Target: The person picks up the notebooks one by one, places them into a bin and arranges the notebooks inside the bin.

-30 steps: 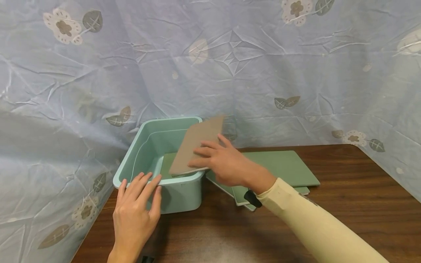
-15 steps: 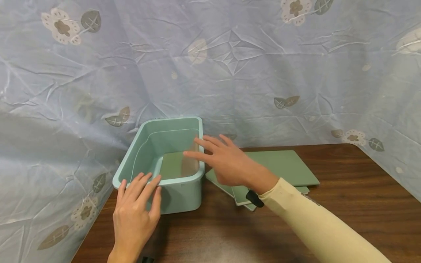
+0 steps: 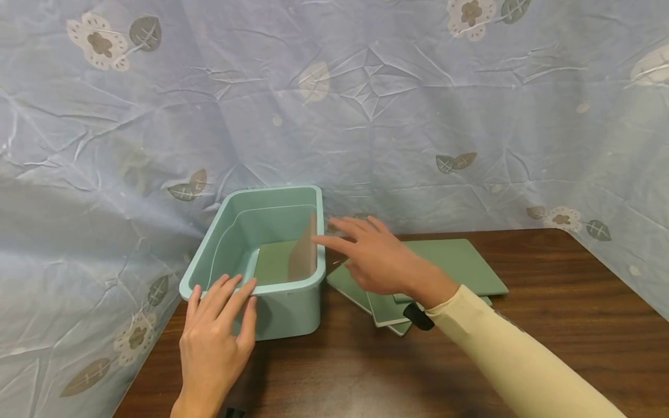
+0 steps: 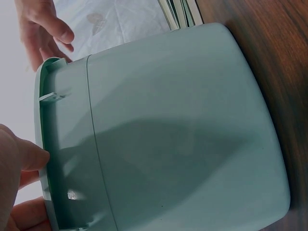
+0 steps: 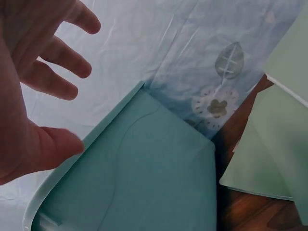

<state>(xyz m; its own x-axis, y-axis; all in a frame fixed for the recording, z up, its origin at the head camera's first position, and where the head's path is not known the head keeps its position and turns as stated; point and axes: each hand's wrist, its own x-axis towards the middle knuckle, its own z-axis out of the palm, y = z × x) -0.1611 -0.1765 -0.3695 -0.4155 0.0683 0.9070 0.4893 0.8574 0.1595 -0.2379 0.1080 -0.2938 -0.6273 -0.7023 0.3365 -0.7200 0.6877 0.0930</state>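
- Left hand (image 3: 216, 334): thumb and fingers grip the near rim of the teal bin (image 3: 292, 313).
- Right hand (image 3: 381, 261): fingers spread, holding nothing, at the right rim; contact cannot be told.
- Brown panel (image 3: 302, 255): inside the bin, tilted near its right wall; a green panel (image 3: 269, 261) lies flat on the floor.
- Technique, as judged: steady the rim and withdraw the spread fingers without knocking the brown panel.
- Views: the left wrist alone shows pale page edges in the green notebooks (image 4: 180, 12); the head shows the bin's contents.
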